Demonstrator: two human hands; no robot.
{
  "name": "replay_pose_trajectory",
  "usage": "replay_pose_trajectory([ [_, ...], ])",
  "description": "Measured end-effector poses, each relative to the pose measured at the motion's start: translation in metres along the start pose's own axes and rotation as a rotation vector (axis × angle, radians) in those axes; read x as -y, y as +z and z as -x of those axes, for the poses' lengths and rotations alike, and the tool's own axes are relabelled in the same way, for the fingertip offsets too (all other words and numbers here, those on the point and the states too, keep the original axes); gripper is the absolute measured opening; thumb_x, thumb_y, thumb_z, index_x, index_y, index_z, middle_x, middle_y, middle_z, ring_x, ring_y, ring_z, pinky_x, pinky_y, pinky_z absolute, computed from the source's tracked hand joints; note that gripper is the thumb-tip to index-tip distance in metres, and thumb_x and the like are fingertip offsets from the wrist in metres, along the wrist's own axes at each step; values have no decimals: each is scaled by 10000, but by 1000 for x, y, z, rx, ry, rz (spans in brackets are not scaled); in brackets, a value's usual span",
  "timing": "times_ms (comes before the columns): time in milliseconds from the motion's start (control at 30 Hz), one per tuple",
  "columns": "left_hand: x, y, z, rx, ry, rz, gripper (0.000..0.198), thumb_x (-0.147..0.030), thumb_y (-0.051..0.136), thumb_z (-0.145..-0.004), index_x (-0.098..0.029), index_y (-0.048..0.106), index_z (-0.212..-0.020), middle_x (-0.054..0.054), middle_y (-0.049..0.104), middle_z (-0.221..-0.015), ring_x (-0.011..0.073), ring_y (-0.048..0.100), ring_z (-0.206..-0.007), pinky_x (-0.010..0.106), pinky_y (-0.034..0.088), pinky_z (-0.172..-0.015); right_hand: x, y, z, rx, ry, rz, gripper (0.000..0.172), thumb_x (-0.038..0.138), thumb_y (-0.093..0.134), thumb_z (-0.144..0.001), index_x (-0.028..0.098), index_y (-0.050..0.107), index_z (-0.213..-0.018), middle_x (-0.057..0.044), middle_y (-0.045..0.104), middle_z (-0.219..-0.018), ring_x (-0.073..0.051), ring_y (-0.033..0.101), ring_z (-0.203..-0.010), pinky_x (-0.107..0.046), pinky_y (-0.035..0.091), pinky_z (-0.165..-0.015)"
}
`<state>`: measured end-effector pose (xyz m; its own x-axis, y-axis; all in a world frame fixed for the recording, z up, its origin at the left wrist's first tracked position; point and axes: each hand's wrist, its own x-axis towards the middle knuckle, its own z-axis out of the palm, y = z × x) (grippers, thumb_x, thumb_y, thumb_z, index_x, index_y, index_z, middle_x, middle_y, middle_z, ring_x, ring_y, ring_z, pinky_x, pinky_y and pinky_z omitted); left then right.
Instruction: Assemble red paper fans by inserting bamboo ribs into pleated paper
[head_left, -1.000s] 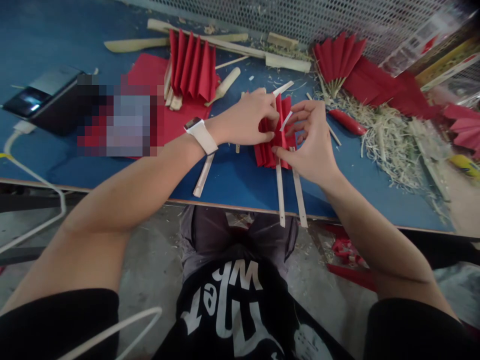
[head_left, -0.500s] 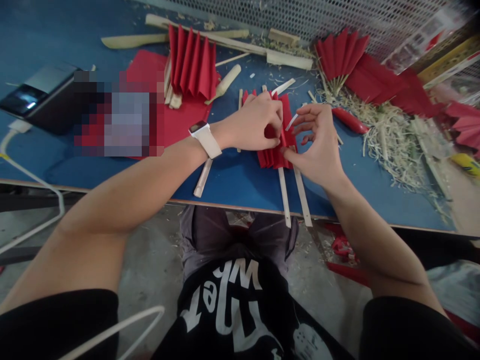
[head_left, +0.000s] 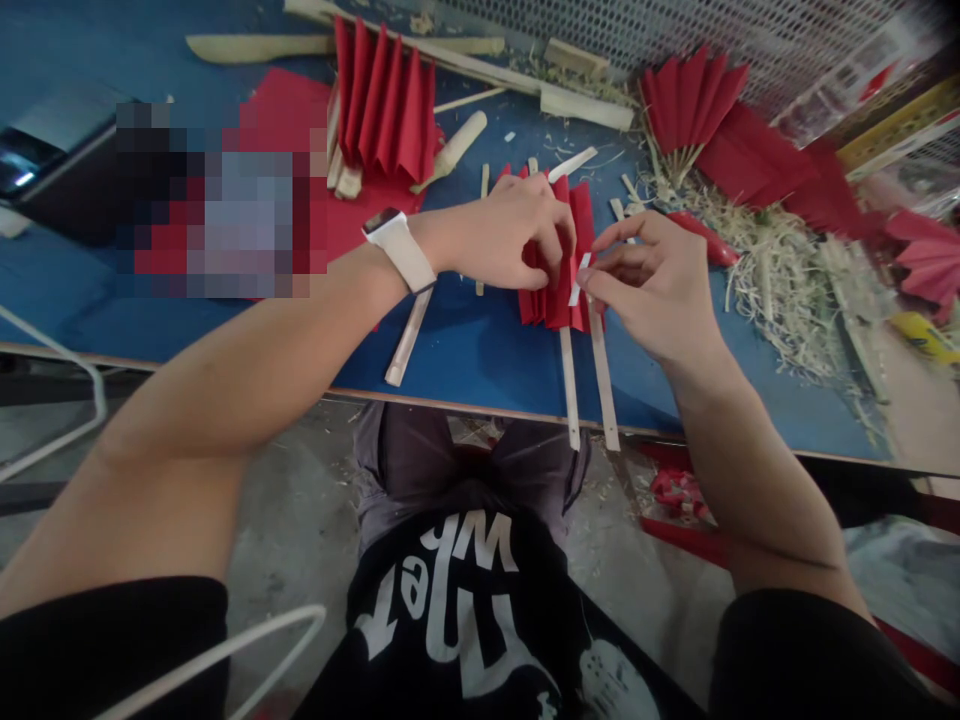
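My left hand [head_left: 517, 235] is closed on the red pleated fan [head_left: 559, 295], at 12 o'clock near the counter's [head_left: 465, 350] front edge, probably to keep its folds bunched. From 3 o'clock, my right hand [head_left: 660, 290] pinches a white strip [head_left: 579, 278] against the pleats.

1. A blue table [head_left: 465, 350] carried the clutter.
2. A pleated red paper [head_left: 384, 100] stood at the back, on a flat red sheet [head_left: 349, 225].
3. Long bamboo pieces [head_left: 585, 105] lay along the wire mesh [head_left: 675, 30].
4. Folded red fans [head_left: 694, 95] rested at the right, above a heap of shavings [head_left: 780, 290].
5. A red-handled tool [head_left: 701, 238] lay at the edge of that heap.
6. A loose bamboo strip [head_left: 407, 340] lay near the table's front edge.
7. A dark device [head_left: 52, 160] sat far left.
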<state>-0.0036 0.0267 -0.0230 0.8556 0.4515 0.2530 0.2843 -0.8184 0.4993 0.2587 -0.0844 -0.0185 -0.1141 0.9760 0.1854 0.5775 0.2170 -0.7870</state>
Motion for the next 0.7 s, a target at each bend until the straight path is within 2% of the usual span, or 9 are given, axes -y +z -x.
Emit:
replay_pose_trajectory([
  [200, -1, -2, 0, 6, 20, 19, 226, -415, 824, -937, -337, 1027, -998, 99, 955, -1461, 516, 686, -1588, 709, 485, -1387, 11, 5, 0, 122, -19, 55, 486, 537, 1149, -896, 328, 733, -1036, -46, 833, -867, -345, 863, -832, -520, 733, -732],
  [300, -4, 0, -1, -6, 0, 20, 219, -440, 817, -972, -312, 993, -943, 120, 957, -1407, 503, 707, -1540, 695, 505, -1361, 15, 4, -1, 136, -34, 111, 447, 445, 1140, -881, 319, 747, -1053, -58, 867, -910, -351, 862, -817, -548, 745, -756],
  [400, -7, 2, -4, -21, -34, 31, 193, -432, 817, -981, -311, 952, -912, 112, 959, -1327, 455, 750, -1458, 653, 532, -1339, 15, 1, -2, 180, -29, 134, 421, 370, 1111, -892, 315, 746, -1095, -63, 879, -939, -366, 882, -862, -558, 758, -791],
  [533, -12, 2, -4, -33, -54, 25, 157, -412, 853, -972, -307, 952, -1034, 109, 935, -1215, 429, 803, -1364, 642, 543, -1327, 10, -2, -5, 218, 9, 188, 456, 323, 1085, -920, 327, 724, -1199, -41, 841, -926, -382, 879, -892, -583, 749, -812],
  [700, -16, 7, -3, -81, -78, -14, 118, -348, 870, -942, -307, 944, -1024, 108, 930, -1361, 450, 784, -1445, 611, 576, -1245, 4, -2, -6, 223, -19, 210, 481, 313, 1035, -921, 356, 673, -1235, -26, 853, -942, -388, 871, -897, -596, 729, -799],
])
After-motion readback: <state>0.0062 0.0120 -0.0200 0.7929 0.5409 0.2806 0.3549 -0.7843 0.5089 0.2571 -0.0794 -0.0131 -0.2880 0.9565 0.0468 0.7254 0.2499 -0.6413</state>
